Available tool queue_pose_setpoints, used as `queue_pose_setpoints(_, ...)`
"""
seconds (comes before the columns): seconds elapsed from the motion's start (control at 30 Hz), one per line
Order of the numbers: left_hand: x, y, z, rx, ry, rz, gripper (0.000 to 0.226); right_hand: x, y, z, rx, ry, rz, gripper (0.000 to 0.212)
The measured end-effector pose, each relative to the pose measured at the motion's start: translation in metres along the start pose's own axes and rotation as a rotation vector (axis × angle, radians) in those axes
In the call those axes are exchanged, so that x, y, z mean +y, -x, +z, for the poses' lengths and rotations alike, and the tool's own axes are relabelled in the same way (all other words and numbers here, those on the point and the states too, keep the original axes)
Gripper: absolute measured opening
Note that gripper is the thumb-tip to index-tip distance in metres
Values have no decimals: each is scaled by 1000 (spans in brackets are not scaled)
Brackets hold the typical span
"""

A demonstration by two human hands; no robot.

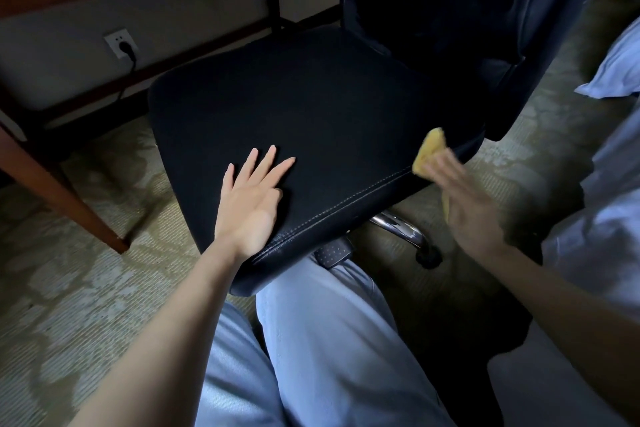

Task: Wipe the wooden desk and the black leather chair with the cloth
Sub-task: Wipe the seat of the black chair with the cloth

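Observation:
The black leather chair (311, 107) fills the middle of the view, its seat facing me and its backrest rising at the upper right. My left hand (252, 198) lies flat on the front of the seat, fingers straight and spread. My right hand (467, 208), blurred, presses a yellow cloth (429, 152) against the seat's right front edge, fingers fairly straight over it. Most of the cloth is hidden under that hand. The wooden desk (55, 191) shows only as a leg at the left and a dark rail along the top left.
A wall socket (121, 43) with a black plug and cord sits under the desk at the left. The chair's chrome base (401, 229) and a caster show below the seat. My light trousers fill the bottom. Patterned carpet covers the floor; white bedding lies at the right edge.

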State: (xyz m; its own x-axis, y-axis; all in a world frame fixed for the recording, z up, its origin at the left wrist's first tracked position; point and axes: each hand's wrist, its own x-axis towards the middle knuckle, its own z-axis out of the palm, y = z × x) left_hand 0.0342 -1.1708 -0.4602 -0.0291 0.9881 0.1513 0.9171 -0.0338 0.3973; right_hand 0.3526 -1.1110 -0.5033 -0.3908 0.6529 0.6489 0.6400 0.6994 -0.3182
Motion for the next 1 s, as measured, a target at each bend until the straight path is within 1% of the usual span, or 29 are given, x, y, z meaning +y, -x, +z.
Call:
queue_pose_setpoints(0.07,1,0,2,8,-20,-3,58,-9,-6,6,190,-55,328,57)
queue_pose_setpoints(0.13,2,0,5,18,-52,-5,60,-19,-17,15,295,-91,543,56)
queue_pose_setpoints(0.2,6,2,6,25,-63,-15,59,-32,-25,29,334,-154,656,55)
queue_pose_setpoints(0.3,13,3,9,26,-85,-37,57,-49,-32,46,404,-174,730,57)
queue_pose_setpoints(0.37,18,4,11,10,-105,-58,55,-61,-28,52,411,-158,719,59)
queue_pose_setpoints(0.4,21,4,11,3,-112,-66,56,-68,-24,55,395,-151,684,62)
queue_pose_setpoints(0.5,33,7,14,14,-89,-74,68,-94,-4,61,299,-152,529,72)
queue_pose_setpoints(0.57,41,9,16,36,-88,-71,69,-110,8,64,269,-167,457,73)
queue_pose_setpoints(0.67,53,9,20,47,-77,-88,70,-128,21,63,234,-179,340,61)
queue_pose_setpoints(0.73,62,9,23,51,-49,-109,69,-132,28,56,221,-154,203,47)
queue_pose_setpoints(0.8,70,8,27,53,-22,-137,66,-126,30,43,249,-120,63,39)
queue_pose_setpoints(0.83,74,8,29,53,-4,-152,62,-119,28,36,271,-140,31,36)
queue_pose_setpoints(0.9,83,6,34,48,37,-182,57,-103,20,22,327,-226,81,34)
queue_pose_setpoints(1.0,101,3,40,66,71,-202,59,-77,-9,-1,457,-270,355,44)
